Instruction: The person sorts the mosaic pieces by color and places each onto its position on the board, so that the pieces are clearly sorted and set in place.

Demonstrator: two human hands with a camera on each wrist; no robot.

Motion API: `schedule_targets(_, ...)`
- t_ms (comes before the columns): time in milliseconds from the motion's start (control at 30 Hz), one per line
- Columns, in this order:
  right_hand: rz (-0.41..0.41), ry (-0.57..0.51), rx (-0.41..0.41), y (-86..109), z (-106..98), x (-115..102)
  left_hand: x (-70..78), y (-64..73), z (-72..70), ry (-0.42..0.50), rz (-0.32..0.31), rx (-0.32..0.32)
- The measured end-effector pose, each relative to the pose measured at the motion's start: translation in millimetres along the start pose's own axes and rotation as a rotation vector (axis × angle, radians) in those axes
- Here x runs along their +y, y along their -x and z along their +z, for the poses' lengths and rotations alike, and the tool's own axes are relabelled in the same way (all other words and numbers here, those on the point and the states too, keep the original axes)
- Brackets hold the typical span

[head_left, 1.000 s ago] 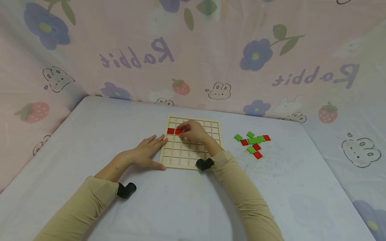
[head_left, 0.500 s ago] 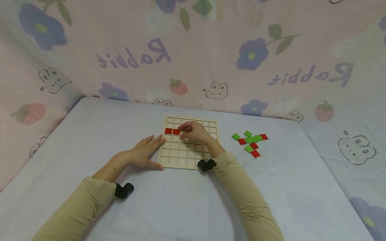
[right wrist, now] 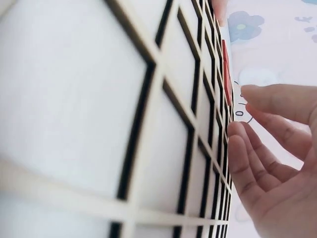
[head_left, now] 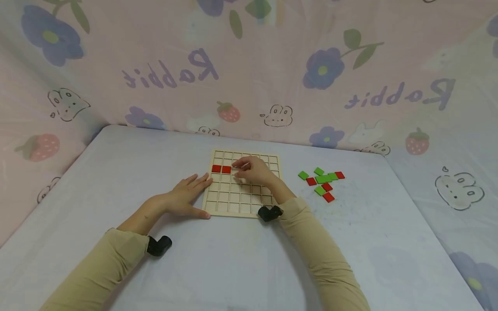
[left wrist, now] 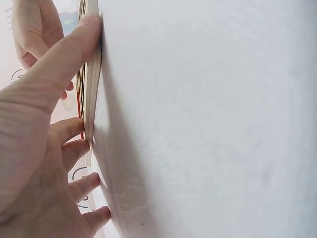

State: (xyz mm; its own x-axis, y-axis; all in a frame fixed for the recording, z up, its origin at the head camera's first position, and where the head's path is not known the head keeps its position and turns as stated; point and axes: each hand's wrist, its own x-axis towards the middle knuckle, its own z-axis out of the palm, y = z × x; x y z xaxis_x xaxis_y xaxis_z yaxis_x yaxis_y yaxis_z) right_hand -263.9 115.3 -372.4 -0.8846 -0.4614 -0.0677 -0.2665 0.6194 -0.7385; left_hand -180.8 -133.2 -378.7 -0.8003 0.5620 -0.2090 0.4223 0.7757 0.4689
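Observation:
A pale wooden grid board (head_left: 230, 196) lies on the white-covered table. Two red square tiles, a left one (head_left: 216, 169) and a right one (head_left: 226, 169), sit side by side in cells at its left, second row from the far edge. My left hand (head_left: 184, 196) is spread flat, its fingertips and thumb touching the board's left edge and near corner. Over the board, just right of the red tiles, hovers my right hand (head_left: 254, 169). In the right wrist view its thumb and fingers (right wrist: 240, 156) are apart with nothing between them.
Right of the board lies a loose group of green tiles (head_left: 323, 179) and red tiles (head_left: 328, 197), some touching or overlapping. A patterned cloth (head_left: 249, 77) hangs behind the table. A black device (head_left: 159, 246) is on the left wrist, another (head_left: 270, 213) on the right.
My right hand has let go of the second red tile, which rests in its cell, and has drawn slightly right. The left hand stays against the board. The head view has shifted a little.

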Motion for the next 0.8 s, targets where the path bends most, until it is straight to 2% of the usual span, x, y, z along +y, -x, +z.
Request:
schedule_targets(233,0.004,-0.017,0.009,7.2,-3,0,0.2,-0.1,0.4,0.002,0.007,0.004)
schedule_targets(600,-0.061,-0.041,0.019,15.8,-8,4,4.0,2.1,-1.2,0.006,0.013,0.013)
schedule_targets(800,-0.048,-0.065,0.012,22.6,-9,5,2.2,1.5,-0.8,0.013,0.012,0.008)
